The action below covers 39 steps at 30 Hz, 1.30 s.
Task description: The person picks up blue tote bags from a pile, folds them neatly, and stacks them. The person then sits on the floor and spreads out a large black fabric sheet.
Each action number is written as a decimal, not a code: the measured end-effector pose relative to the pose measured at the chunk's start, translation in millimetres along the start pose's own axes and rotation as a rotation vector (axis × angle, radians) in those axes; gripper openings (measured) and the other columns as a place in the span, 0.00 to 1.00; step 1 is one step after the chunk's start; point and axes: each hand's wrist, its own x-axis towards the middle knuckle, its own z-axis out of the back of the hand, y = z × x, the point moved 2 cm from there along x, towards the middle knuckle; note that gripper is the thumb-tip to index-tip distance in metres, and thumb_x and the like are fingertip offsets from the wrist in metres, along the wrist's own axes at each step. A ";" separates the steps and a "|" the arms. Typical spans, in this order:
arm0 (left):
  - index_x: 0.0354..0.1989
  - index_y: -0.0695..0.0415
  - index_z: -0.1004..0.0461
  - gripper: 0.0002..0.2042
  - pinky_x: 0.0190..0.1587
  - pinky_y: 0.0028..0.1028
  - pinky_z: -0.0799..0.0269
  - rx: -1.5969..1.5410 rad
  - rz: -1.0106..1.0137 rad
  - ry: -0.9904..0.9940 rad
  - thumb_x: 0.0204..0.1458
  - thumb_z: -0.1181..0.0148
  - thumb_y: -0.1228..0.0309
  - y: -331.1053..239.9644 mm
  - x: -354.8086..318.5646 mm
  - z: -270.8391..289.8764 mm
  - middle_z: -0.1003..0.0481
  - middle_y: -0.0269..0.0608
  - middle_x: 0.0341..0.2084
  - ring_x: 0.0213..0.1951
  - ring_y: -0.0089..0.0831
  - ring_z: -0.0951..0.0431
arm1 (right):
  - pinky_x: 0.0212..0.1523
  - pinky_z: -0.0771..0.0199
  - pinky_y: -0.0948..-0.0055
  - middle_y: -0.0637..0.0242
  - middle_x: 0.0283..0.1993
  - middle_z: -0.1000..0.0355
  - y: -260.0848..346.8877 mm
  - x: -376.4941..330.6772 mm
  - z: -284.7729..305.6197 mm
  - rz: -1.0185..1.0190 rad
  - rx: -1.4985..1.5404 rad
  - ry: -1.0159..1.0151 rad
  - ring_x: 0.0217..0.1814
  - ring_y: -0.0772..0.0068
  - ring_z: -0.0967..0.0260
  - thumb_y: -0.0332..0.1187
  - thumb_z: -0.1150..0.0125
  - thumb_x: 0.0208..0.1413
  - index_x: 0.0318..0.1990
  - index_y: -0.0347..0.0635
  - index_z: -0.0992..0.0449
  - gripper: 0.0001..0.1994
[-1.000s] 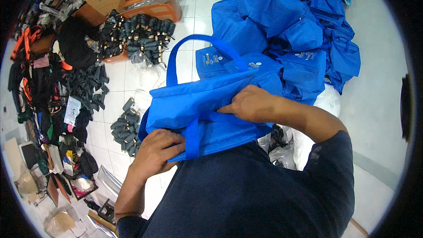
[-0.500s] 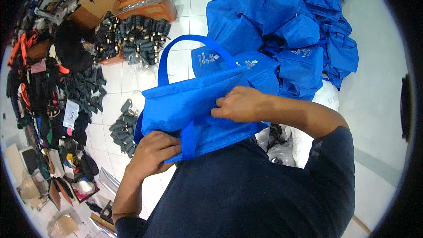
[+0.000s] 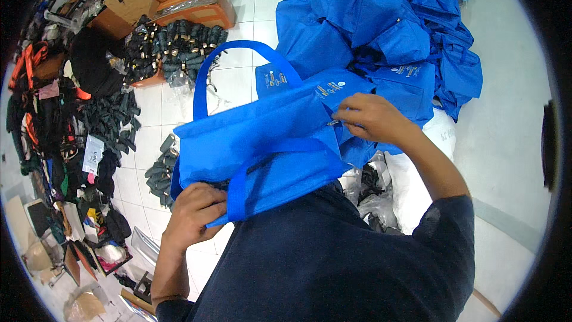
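On the far right lies a big heap of blue bags (image 3: 393,30) on the white tiled floor (image 3: 238,83). On the far left stand orange cardboard boxes (image 3: 196,6), and just beside them a pile of dark folded items (image 3: 173,48). More dark bundles (image 3: 113,122) lie along the left, near some orange straps (image 3: 33,62). Clear plastic wrappers (image 3: 375,197) lie on the near right.

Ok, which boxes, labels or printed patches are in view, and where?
Cardboard box: top left on the floor, orange-brown, open.
Printed patch: on a blue bag behind the held bag, small, pale.
White tag: left, among dark items, rectangular.
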 end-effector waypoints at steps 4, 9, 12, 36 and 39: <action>0.31 0.57 0.23 0.12 0.40 0.36 0.29 -0.018 -0.011 0.008 0.34 0.32 0.72 0.0 8.8 2.2 0.25 0.42 0.31 0.35 0.40 0.24 | 0.55 0.33 0.58 0.58 0.52 0.29 58.8 16.8 20.8 0.138 0.529 -0.106 0.55 0.55 0.33 0.40 0.39 0.53 0.51 0.45 0.28 0.18; 0.30 0.58 0.24 0.13 0.33 0.31 0.30 -0.021 -0.001 0.011 0.36 0.28 0.71 -6.5 21.1 6.1 0.28 0.41 0.26 0.30 0.37 0.25 | 0.52 0.32 0.56 0.51 0.48 0.27 88.5 54.7 -22.6 0.225 0.383 0.077 0.52 0.49 0.31 0.55 0.37 0.49 0.51 0.41 0.27 0.29; 0.37 0.57 0.25 0.17 0.32 0.33 0.31 -0.119 0.102 -0.026 0.37 0.28 0.70 -8.2 11.5 3.1 0.28 0.40 0.25 0.28 0.37 0.26 | 0.47 0.31 0.56 0.48 0.44 0.27 83.0 73.5 -36.0 0.173 0.505 0.512 0.48 0.46 0.30 0.55 0.36 0.47 0.46 0.39 0.26 0.28; 0.35 0.59 0.20 0.13 0.35 0.35 0.28 -0.238 0.142 0.136 0.46 0.33 0.63 -25.1 11.0 2.1 0.21 0.47 0.28 0.31 0.43 0.21 | 0.54 0.33 0.61 0.48 0.58 0.33 -24.9 191.6 -28.4 -0.622 0.957 0.333 0.54 0.61 0.33 0.76 0.65 0.50 0.63 0.31 0.40 0.52; 0.35 0.59 0.20 0.13 0.36 0.34 0.28 -0.278 0.199 0.171 0.46 0.33 0.63 -24.8 10.5 6.8 0.21 0.46 0.29 0.31 0.42 0.21 | 0.56 0.34 0.68 0.53 0.54 0.30 -13.7 205.3 -27.8 -0.270 1.249 0.239 0.54 0.66 0.32 0.55 0.51 0.60 0.59 0.34 0.34 0.32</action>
